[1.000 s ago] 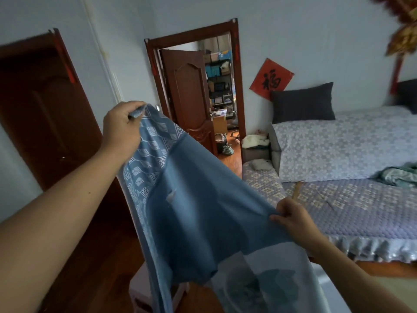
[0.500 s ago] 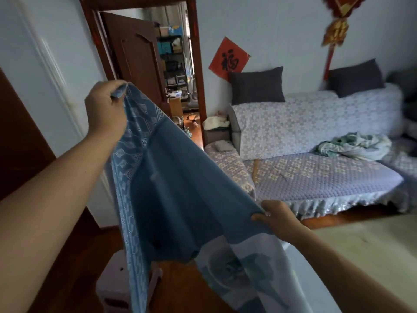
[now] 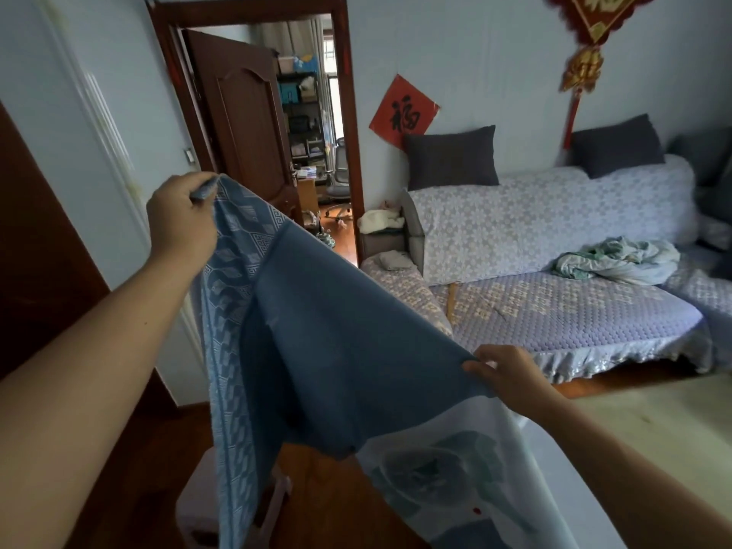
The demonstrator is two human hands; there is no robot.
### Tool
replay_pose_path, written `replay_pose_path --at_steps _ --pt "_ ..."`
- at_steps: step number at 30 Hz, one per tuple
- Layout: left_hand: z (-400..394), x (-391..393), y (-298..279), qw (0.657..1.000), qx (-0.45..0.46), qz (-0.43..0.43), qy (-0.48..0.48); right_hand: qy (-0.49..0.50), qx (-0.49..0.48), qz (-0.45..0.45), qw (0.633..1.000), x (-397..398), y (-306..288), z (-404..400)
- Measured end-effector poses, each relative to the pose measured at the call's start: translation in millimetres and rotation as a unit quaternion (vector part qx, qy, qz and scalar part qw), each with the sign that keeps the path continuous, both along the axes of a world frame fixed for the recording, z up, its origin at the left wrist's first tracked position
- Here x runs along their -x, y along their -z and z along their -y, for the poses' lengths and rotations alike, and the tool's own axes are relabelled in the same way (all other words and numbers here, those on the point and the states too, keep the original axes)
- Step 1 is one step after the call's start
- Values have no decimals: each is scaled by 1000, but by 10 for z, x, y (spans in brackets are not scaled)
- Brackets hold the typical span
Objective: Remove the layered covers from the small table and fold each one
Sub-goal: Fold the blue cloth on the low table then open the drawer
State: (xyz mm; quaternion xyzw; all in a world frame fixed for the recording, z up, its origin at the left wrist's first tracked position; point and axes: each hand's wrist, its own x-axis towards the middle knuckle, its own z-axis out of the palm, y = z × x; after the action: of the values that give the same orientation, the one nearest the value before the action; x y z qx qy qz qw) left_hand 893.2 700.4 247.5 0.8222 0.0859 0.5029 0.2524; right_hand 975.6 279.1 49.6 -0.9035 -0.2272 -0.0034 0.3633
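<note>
A blue cover [image 3: 332, 350] with a patterned light-blue border hangs in the air in front of me, stretched between both hands. My left hand [image 3: 180, 215] is raised at the upper left and grips one corner of it. My right hand [image 3: 507, 374], lower and to the right, pinches the cover's upper edge. Below my right hand lies a white cover with a teal flower print [image 3: 447, 477], draped over what it rests on. The small table itself is hidden under the cloth.
A white plastic stool [image 3: 198, 505] stands on the wooden floor at the bottom left. A sofa [image 3: 554, 307] with a lilac patterned cover, dark cushions and a crumpled cloth [image 3: 614, 259] fills the right. An open brown door [image 3: 245, 124] leads to another room.
My view has swung right, bringing more of the sofa into sight. Both hands keep their hold on the blue cover, which stays stretched between them.
</note>
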Motion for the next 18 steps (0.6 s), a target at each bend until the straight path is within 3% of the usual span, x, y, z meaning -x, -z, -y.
replay_pose_path --at_steps 5,10,18 --pt "175 -77 -23 1000 15 -1 -27 -19 23 5 1000 -4 -28 113" --pt "784 -259 -163 997 54 36 -31 47 35 56 997 -388 -228 628" --pt "2376 -915 -420 991 89 97 -10 180 -50 246 951 -1230 -2021 2700"
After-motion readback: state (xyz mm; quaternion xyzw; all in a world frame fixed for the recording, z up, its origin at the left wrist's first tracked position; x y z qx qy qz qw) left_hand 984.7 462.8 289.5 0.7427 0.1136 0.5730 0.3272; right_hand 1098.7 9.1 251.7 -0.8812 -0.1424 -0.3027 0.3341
